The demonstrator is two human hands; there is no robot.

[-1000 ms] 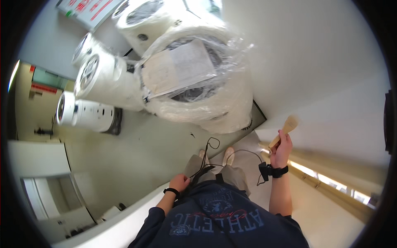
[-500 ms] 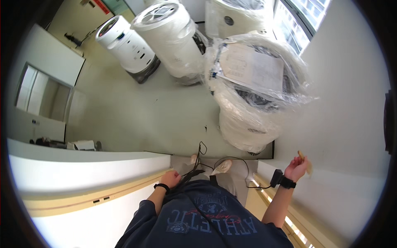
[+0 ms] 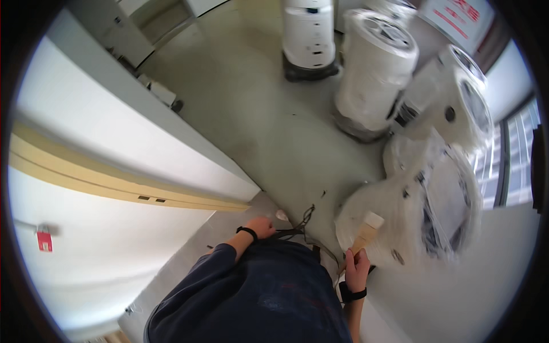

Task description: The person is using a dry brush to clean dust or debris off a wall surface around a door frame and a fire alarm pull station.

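Observation:
My right hand is closed round the handle of a flat paintbrush with pale bristles and a wooden handle. The brush points forward and up, in front of a plastic-wrapped white machine. My left hand, at waist height, is closed on a bundle of black cables. These loop away in front of my body toward the floor. A black strap device sits on my right wrist, a black band on my left.
Several white cylindrical machines, one unwrapped and another in film, stand ahead and to the right. A white wall with a wooden door frame runs along my left. A red tag hangs there. The window is far right.
My view has turned left, so the machines appear farther right. My right hand has come inward from the right-hand wall, with the brush now pointing forward. The left hand still grips the cables.

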